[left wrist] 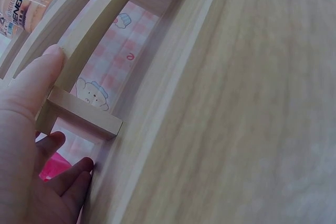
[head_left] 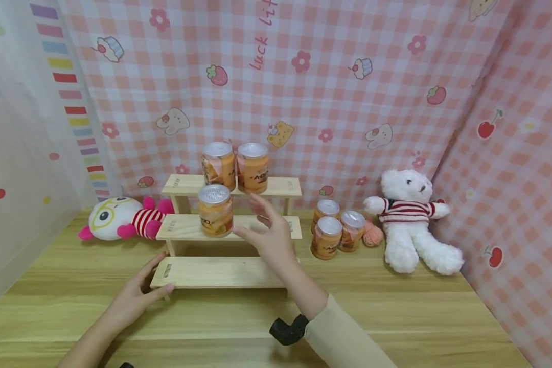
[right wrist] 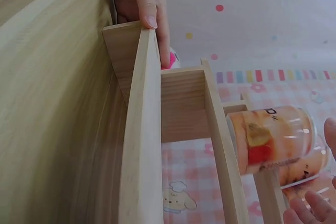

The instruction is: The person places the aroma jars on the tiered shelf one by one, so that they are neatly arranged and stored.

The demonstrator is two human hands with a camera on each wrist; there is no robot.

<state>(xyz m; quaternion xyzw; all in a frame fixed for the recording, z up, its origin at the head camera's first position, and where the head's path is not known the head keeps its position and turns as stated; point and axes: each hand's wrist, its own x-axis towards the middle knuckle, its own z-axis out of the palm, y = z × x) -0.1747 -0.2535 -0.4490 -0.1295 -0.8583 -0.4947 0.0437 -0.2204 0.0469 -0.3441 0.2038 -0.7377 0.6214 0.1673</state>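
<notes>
A three-step wooden shelf (head_left: 221,272) stands on the table. My left hand (head_left: 135,296) grips the left end of its lowest step, thumb on the front edge and the other fingers around the side; the left wrist view shows the thumb (left wrist: 39,80) against the wood. On the middle step, left of centre, stands an upright orange can (head_left: 216,213) with a silver lid. My right hand (head_left: 276,240) is just right of this can, fingers spread, holding nothing. Two like cans, a left one (head_left: 219,171) and a right one (head_left: 253,171), stand side by side on the top step.
Right of the shelf several more orange cans (head_left: 326,240) cluster beside a pink yarn ball (head_left: 372,234). A white teddy bear (head_left: 407,214) sits at the right. Left of the shelf lies a pink-and-white plush toy (head_left: 115,220). A checked curtain (head_left: 303,112) hangs behind.
</notes>
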